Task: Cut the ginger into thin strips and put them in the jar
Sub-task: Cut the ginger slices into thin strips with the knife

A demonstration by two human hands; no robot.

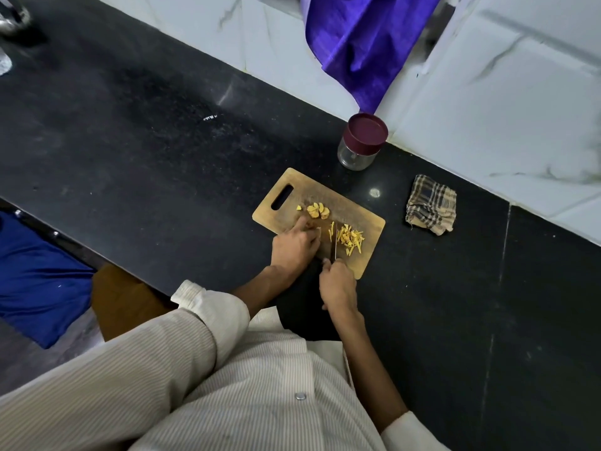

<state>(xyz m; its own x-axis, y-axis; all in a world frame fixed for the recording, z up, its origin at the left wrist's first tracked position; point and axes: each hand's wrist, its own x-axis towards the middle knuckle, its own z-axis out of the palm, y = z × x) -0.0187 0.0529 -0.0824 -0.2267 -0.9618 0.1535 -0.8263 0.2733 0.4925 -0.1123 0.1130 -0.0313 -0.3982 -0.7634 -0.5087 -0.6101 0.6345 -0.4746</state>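
Fingers of the right hand curl round the handle of a knife, whose thin blade stands edge-down on the wooden cutting board. Just left of the blade the left hand rests on the board with fingers bent, pressing down on what appears to be a piece of ginger being cut; the piece itself is mostly hidden under the fingertips, so how much of it remains cannot be told. One or two fresh strips lie against the blade on its left side.

Right of the knife sits a loose pile of cut strips, thin and yellow, gathered near the board's right end. Beyond the left hand, toward the handle slot, a small cluster of ginger slices waits uncut, with a tiny scrap beside it.

Past the board's far edge, near the tiled wall, the jar stands upright with its maroon lid on; through the glass it looks empty. A folded checked cloth lies on the dark counter to the right of the board, well apart from the work.

Judging from this, the slicing is perhaps halfway: a fair heap of strips is done, the slices remain, and the jar is yet to be opened and filled.
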